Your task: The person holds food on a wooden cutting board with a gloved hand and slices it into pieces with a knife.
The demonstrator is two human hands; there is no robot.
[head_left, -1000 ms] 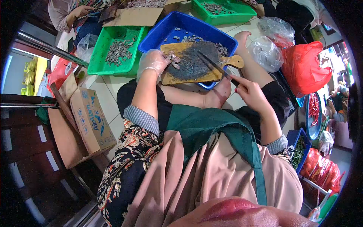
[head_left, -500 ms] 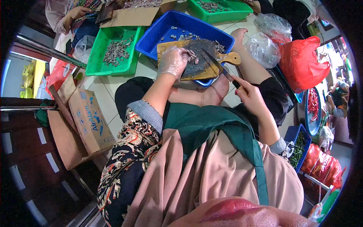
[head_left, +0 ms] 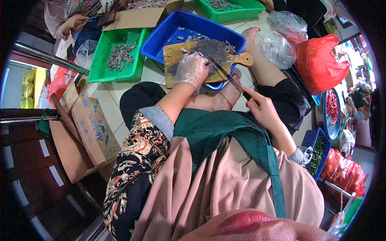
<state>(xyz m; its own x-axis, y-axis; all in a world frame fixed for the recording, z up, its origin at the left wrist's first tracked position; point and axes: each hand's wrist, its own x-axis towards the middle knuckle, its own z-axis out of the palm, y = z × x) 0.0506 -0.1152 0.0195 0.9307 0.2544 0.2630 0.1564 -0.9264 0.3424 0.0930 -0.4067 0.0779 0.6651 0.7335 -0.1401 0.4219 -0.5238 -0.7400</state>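
Over the yellow-brown, paddle-shaped wooden board [head_left: 217, 50] atop the blue plastic tub [head_left: 163, 32], the clear-gloved left hand [head_left: 194, 69] curls, contents hidden, beside the long dark-handled knife [head_left: 226, 73] clasped in the right hand [head_left: 262, 106].

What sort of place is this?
Likely a food-preparation area on a pale tiled floor: a wooden cutting board, a green rectangular plastic tub of small greyish pieces, and a round blue basin of what look like red chillies.

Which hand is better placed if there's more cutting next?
Probably the right hand: it already holds the knife, which reaches over the wooden board. The gloved left hand has no knife.
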